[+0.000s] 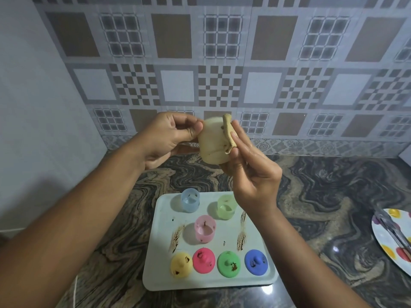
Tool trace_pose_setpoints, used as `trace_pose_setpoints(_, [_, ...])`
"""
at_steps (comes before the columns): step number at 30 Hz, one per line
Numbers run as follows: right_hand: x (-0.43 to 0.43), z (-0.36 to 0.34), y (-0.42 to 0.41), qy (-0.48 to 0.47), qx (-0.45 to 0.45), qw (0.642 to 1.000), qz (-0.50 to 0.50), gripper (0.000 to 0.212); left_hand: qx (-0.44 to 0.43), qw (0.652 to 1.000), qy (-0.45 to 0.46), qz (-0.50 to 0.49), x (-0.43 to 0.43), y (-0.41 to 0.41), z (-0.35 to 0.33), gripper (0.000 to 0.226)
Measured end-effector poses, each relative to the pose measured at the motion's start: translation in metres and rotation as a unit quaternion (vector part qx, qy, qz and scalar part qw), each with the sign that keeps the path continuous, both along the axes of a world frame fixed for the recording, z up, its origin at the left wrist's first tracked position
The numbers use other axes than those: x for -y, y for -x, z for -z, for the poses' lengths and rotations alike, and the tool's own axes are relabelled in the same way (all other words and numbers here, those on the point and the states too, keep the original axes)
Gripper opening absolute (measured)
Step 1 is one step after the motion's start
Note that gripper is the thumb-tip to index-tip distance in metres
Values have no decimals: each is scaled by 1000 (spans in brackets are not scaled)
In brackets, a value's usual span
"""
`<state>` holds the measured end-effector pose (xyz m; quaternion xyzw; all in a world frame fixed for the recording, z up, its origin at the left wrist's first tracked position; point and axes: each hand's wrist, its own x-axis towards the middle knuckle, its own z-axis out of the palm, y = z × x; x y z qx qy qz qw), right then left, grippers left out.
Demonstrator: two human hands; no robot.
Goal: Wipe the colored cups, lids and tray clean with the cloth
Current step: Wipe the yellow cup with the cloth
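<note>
My left hand point(171, 136) holds a pale yellow cup point(211, 141) raised above the counter, thumb and fingers curled on its side. My right hand point(251, 167) presses a small tan cloth point(228, 133) against the cup's right side, pinching it there. Below lies a white tray point(255, 278) with brown smears. On it stand a blue cup point(189, 200), a green cup point(225, 207) and a pink cup point(204, 228), all spotted with dirt. Along its front edge sit a yellow lid point(181, 265), a pink lid point(203, 260), a green lid point(229, 263) and a blue lid point(256, 261).
The tray lies on a dark marbled stone counter point(322, 196) against a patterned tile wall. At the right edge sits a white plate with colored dots point(387, 241), something metallic lying across it. A plain wall closes off the left side.
</note>
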<state>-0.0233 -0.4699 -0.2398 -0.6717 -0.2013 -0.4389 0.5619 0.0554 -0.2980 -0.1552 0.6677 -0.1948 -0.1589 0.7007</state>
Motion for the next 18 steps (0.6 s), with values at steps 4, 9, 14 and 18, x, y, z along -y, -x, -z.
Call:
trace_pose_setpoints(4, [-5,-4,0,-13,-18,1000,3,37,4,1000,3,-10,1,0,2,16])
trace_pose_setpoints(9, [-10,-6,1,-44,-49,998,-10,40,23,999,-20,-24,2,0,0,17])
trace_pose_setpoints(14, [-8,-13,5,-92,-100,987,-89,37,20,999,-41,-28,-4,-1,-2,18])
trace_pose_setpoints(18, [-13,-18,6,-101,-115,984,-88,39,34,998,-46,-41,-4,-1,-5,20])
